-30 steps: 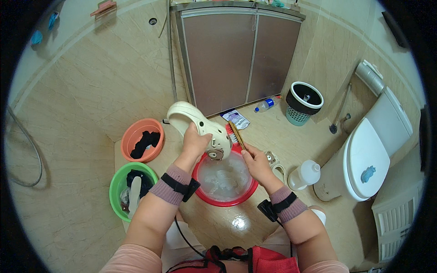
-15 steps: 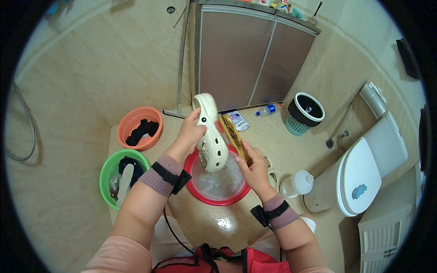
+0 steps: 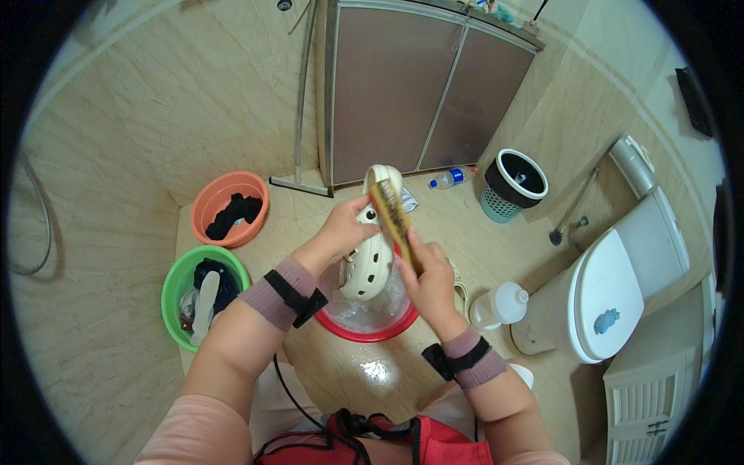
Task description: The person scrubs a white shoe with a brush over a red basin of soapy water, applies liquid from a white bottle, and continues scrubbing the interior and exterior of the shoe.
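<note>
Left hand [image 3: 339, 232]: fingers closed around clog [image 3: 370, 267]
Right hand [image 3: 431, 280]: fingers gripping brush [image 3: 393, 219]
Basin [image 3: 364, 336]: rim below clog, well apart from tub [image 3: 173, 288]

Clog [image 3: 366, 270] above basin [image 3: 370, 336], brush [image 3: 394, 222] over clog, tubs [image 3: 173, 291] at left, jug [image 3: 508, 303] at right, toilet [image 3: 610, 283] farther right, cabinet [image 3: 391, 85] behind

Clog [image 3: 367, 267]: cream, perforated, heel up, toe down over the red basin [image 3: 364, 336]. Brush [image 3: 394, 218]: yellow-brown back, dark marks, tilted, overlapping the clog's heel end in view; contact unclear.
</note>
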